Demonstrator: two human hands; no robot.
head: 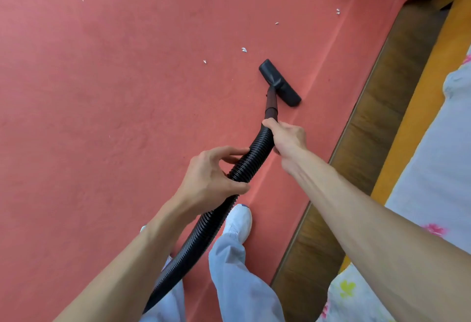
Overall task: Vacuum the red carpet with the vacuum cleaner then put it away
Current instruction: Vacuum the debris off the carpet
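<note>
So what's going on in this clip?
A person is vacuuming a red carpet. Both hands grip the black hose: the right hand up by the rigid tube, the left hand lower down. The nozzle sits on the carpet near its right edge. White scraps lie beyond the nozzle, so vacuuming is not done.

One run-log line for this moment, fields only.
phase: vacuuming | left hand: holds hose | right hand: holds hose top | nozzle: on red carpet | white scraps: ahead of nozzle
</note>
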